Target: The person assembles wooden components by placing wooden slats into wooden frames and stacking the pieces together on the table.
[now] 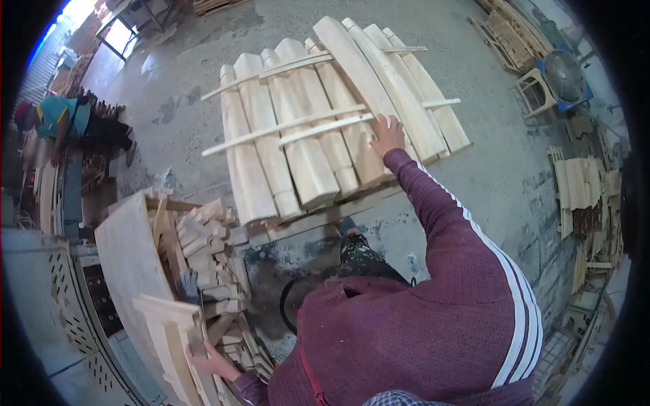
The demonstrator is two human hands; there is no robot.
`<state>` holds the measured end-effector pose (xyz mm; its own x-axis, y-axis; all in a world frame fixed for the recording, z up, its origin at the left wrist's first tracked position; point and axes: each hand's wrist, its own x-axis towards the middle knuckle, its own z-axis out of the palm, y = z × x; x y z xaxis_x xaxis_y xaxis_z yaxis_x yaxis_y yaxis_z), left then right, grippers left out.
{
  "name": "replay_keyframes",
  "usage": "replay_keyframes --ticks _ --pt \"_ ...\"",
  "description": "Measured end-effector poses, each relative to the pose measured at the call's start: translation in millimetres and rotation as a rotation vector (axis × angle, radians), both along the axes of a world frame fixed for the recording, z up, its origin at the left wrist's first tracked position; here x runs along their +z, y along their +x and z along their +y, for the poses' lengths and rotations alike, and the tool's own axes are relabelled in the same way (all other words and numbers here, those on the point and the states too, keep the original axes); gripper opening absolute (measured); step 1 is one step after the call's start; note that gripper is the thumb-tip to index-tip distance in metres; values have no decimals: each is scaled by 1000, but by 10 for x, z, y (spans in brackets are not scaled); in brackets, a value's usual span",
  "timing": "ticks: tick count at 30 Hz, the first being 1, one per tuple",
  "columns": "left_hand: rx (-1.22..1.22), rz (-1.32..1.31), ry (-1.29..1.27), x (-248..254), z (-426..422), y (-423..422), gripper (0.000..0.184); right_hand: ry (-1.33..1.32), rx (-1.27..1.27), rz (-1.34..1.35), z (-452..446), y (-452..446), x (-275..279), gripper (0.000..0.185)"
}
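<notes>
where strips (pixel 291 128) cross boards (pixel 294 98), right hand (pixel 388 137) rests, left hand (pixel 215 362) grips lumber (pixel 183 338).

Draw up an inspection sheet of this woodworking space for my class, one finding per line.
Surface: grey floor with dark stains.
Job's things: long wooden pieces in a row, thin slats laid across them.
Clutter: short wood pieces heaped beside a large panel.
Grip: right hand touches the row; left hand is at pale boards, lower left.
Cables: a dark loop near the person's leg; cannot tell whether it is a cable.
Surroundings: fan at right, another person bending at left.
</notes>
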<state>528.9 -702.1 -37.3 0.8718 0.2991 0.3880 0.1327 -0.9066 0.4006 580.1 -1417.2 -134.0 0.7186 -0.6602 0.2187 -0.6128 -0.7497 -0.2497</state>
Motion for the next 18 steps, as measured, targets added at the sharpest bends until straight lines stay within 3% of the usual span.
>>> replay_keyframes --ticks 2,4,5,7,10,12,15,16,18 --pt "-39 96 -15 147 -946 174 48 50 -55 46 -561 191 -184 82" --pt "-283 310 -212 195 -1620 295 44 78 -25 50 -999 428 -262 81" --pt "-282 309 -199 230 -1864 334 44 80 -52 51 -1161 600 -390 85" --pt "-530 415 -104 342 -2234 395 37 94 -17 66 -1273 853 -349 87" --pt "-431 477 -272 262 -2372 408 35 37 -9 127 -1356 1269 -400 93" --pt "-391 503 -271 232 -2376 378 35 -61 -100 318 -1337 1448 -240 93" --pt "-295 620 -320 255 -2415 335 33 -185 -169 289 -1524 1722 -531 97" --pt "-288 620 -321 265 -2440 309 33 -185 -162 289 -1556 1728 -527 97" --pt "-187 686 -431 264 -2453 248 36 86 -119 184 -1603 1692 -372 97"
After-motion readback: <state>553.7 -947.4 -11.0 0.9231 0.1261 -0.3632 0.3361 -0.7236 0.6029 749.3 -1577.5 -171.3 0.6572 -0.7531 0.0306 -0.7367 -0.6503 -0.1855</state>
